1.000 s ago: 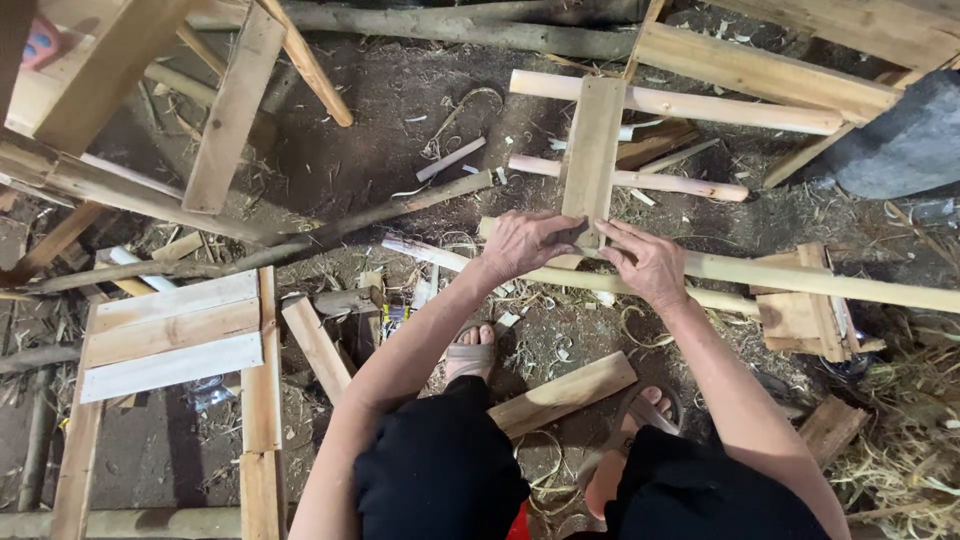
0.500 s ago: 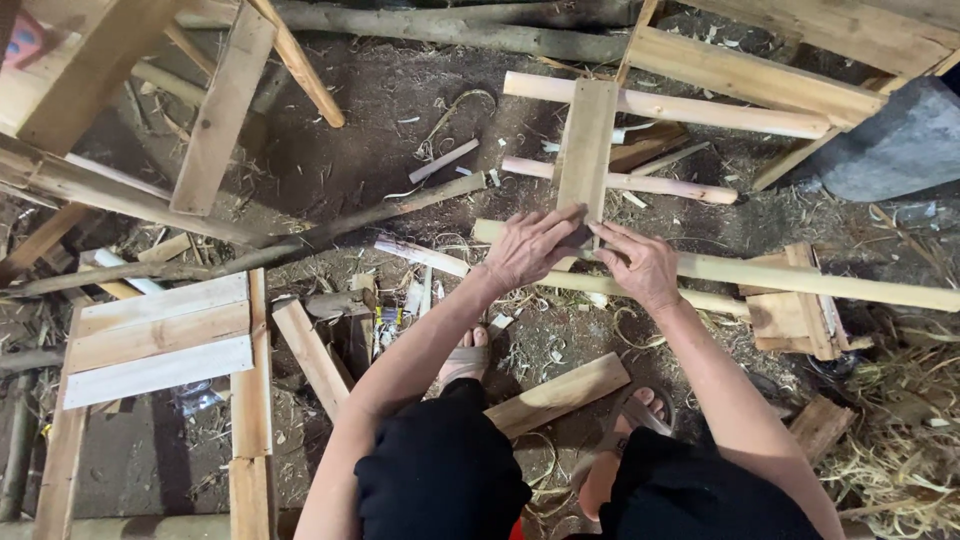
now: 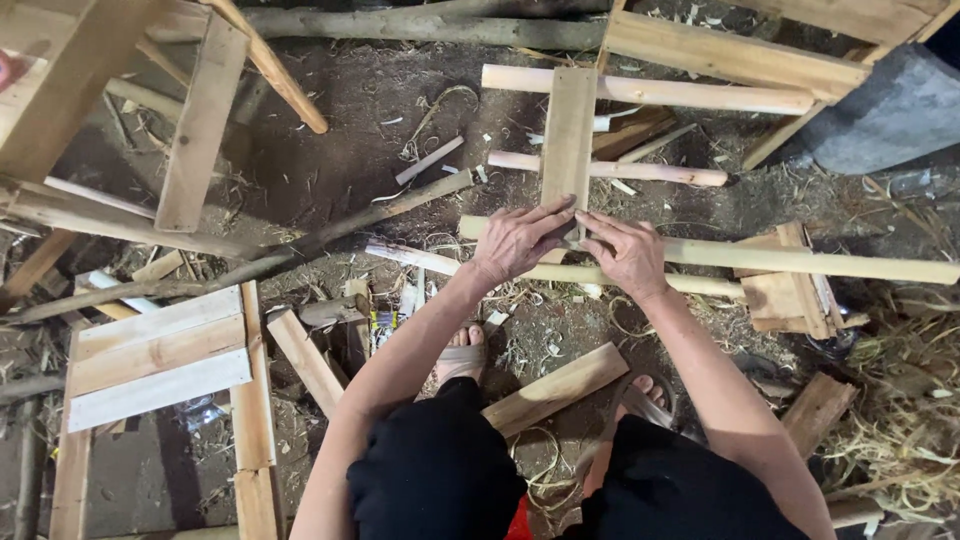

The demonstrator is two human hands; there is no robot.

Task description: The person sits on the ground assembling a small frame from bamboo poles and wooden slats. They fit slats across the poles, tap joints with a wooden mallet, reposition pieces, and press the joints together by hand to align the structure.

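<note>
Positioning a flat board across peeled poles on the ground.

Left hand [image 3: 515, 243] and right hand [image 3: 625, 252] press flat, ungripped, on the near end of the board [image 3: 568, 135], which lies across the poles [image 3: 800, 262]; next move calls for fastening, judged.

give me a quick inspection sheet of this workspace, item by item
surface: dirt ground strewn with shavings and straw
job's things: flat board laid across peeled poles, its near end under both hands
clutter: loose plank between the feet, offcuts, slatted panel at left
grippers: left hand and right hand press flat at the board's near end, fingers spread, gripping nothing
cables: nothing seen
surroundings: timber frames above, grey slab top right
</note>
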